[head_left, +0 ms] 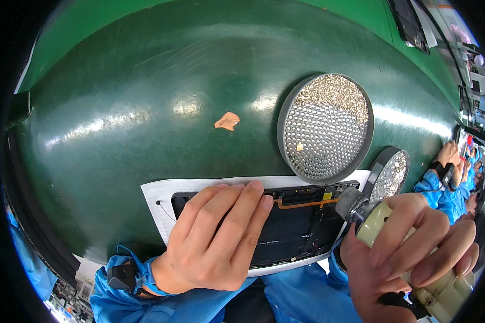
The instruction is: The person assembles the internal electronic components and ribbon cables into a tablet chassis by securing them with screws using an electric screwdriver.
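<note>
My right hand (409,253) is wrapped around a cream electric screwdriver (376,223). The driver's grey front end (351,204) is over the right end of an opened black tablet-like device (296,234), and its tip is hard to make out. An orange flex cable (307,203) runs along the device's far edge. My left hand (215,237) lies over the device's left part, fingers stretched out, fingertips at the far edge near the cable. Beneath the device is a white sheet (155,195). My left hand hides much of the device's left side.
Beyond the device stands a round grey screw tray (279,126) with a dimpled bottom and many small screws. A smaller round dish (380,167) of screws is beside it. An orange-brown scrap (227,121) lies on the green mat (129,91). Another person's hand (448,154) is at far right.
</note>
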`<action>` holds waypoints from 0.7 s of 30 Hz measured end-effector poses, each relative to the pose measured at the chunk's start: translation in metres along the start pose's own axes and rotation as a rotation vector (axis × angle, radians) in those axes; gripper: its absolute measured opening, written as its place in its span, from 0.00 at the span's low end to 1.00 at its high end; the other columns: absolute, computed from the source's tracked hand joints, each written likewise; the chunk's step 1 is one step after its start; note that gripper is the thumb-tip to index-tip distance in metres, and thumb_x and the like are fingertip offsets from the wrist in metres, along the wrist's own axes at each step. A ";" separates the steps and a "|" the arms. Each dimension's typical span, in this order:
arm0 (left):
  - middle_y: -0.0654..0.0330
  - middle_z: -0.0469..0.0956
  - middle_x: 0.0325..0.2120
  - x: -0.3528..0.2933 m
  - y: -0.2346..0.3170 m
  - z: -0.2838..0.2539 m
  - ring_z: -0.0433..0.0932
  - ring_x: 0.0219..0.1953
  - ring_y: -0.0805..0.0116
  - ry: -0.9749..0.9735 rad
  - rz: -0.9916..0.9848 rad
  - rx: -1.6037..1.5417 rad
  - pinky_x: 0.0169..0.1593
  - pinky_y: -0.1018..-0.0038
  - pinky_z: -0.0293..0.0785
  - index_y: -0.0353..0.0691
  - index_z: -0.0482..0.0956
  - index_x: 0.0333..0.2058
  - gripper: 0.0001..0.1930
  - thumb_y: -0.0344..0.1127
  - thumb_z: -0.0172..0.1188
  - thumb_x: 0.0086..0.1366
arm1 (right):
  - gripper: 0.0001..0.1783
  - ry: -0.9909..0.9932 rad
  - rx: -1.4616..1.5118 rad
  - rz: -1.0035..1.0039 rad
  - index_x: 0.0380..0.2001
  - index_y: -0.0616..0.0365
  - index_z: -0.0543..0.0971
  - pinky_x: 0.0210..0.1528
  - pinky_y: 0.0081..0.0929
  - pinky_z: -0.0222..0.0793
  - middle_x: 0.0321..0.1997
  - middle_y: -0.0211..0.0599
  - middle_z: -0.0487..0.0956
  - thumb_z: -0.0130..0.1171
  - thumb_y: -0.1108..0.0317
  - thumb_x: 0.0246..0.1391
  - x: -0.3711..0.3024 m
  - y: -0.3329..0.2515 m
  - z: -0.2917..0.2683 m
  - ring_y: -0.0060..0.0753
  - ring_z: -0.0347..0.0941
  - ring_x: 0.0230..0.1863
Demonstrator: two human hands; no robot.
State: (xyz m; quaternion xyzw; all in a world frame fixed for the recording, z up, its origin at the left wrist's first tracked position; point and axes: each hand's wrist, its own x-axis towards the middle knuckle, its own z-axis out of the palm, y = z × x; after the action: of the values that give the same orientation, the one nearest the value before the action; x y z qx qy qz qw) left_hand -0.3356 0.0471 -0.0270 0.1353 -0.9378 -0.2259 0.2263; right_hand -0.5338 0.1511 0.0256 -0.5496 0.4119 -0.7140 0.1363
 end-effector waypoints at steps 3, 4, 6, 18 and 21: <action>0.43 0.85 0.45 -0.002 -0.004 0.002 0.82 0.47 0.50 -0.005 0.040 0.003 0.48 0.59 0.85 0.26 0.89 0.41 0.22 0.27 0.67 0.44 | 0.40 0.049 -0.042 -0.050 0.70 0.61 0.58 0.27 0.24 0.75 0.50 0.37 0.69 0.67 0.54 0.68 -0.007 0.010 0.015 0.29 0.70 0.33; 0.43 0.85 0.45 -0.003 -0.003 0.002 0.82 0.47 0.50 0.002 0.028 -0.001 0.48 0.59 0.85 0.26 0.89 0.41 0.22 0.27 0.67 0.44 | 0.39 -0.075 0.022 0.051 0.69 0.62 0.59 0.26 0.26 0.74 0.49 0.38 0.69 0.67 0.55 0.68 0.006 0.012 0.012 0.28 0.70 0.32; 0.43 0.85 0.46 -0.005 0.002 0.002 0.82 0.47 0.50 -0.015 -0.007 0.029 0.49 0.59 0.86 0.26 0.89 0.41 0.19 0.26 0.68 0.47 | 0.38 -0.077 0.041 0.061 0.69 0.62 0.59 0.26 0.26 0.74 0.48 0.37 0.69 0.67 0.55 0.69 0.004 0.017 0.013 0.28 0.69 0.32; 0.52 0.87 0.46 -0.007 0.011 0.004 0.82 0.48 0.59 -0.016 -0.115 0.084 0.56 0.63 0.83 0.35 0.93 0.41 0.12 0.31 0.68 0.60 | 0.36 0.045 -0.062 0.001 0.57 0.64 0.63 0.25 0.16 0.69 0.40 0.30 0.71 0.76 0.63 0.58 -0.003 0.036 0.023 0.19 0.70 0.26; 0.52 0.87 0.45 -0.004 0.011 0.001 0.82 0.48 0.60 -0.036 -0.126 0.065 0.55 0.63 0.83 0.35 0.93 0.41 0.12 0.31 0.69 0.60 | 0.32 0.067 -0.031 -0.059 0.56 0.65 0.64 0.25 0.15 0.68 0.40 0.28 0.71 0.74 0.64 0.60 -0.002 0.038 0.022 0.18 0.70 0.25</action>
State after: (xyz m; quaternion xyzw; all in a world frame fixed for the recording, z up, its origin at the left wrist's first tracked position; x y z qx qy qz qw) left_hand -0.3341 0.0586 -0.0234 0.1974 -0.9381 -0.2115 0.1903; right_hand -0.5234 0.1197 -0.0023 -0.5393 0.4108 -0.7293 0.0925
